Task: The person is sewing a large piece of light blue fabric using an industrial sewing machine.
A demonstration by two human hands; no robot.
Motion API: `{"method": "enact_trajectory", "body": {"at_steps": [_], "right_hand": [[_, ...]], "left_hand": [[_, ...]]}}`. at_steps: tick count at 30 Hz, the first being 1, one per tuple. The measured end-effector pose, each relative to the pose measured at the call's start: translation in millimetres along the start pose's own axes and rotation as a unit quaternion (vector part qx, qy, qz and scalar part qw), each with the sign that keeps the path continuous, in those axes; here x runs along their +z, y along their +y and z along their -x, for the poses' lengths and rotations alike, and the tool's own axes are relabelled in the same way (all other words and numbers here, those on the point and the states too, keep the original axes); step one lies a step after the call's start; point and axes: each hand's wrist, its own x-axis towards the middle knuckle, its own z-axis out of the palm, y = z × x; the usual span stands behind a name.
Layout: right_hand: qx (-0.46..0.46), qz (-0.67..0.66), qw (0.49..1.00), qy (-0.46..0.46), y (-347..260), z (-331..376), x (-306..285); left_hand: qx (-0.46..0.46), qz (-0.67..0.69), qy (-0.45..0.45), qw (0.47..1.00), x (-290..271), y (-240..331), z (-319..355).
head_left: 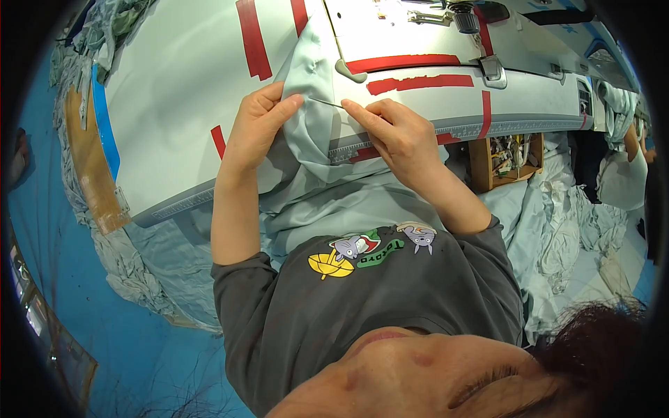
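Pale green fabric (310,136) drapes over the table's front edge and runs up across the top. Its near edge is pinched between the thumb and fingers of my left hand (259,125), at the fabric's left side. From the right, my right hand (401,136) grips a thin, dark metal tool (326,102). The tool's slim end points left and lies against the fabric, close to my left thumb. Its other end is hidden in my fingers, so I cannot tell its exact kind.
A white sewing table (167,104) carries red tape strips (252,38) and a ruler (174,202) along its front edge. Sewing machine parts (465,19) stand beyond. A wooden drawer (481,167) of small items hangs below, right. Piled fabric (132,272) flanks the table; another person's arm (633,143) is far right.
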Motion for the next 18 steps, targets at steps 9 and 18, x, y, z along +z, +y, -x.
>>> {"method": "enact_trajectory", "body": {"at_steps": [9, 18], "right_hand": [[-0.006, 0.004, 1.0, 0.001, 0.0, -1.0, -0.8], [0.002, -0.002, 1.0, -0.009, -0.1, -1.1, -2.8]], "left_hand": [[0.006, 0.0, 0.001, 1.0, 0.0, -1.1, -0.7], [0.013, -0.011, -0.002, 1.0, 0.9, 0.3, 0.0]]}}
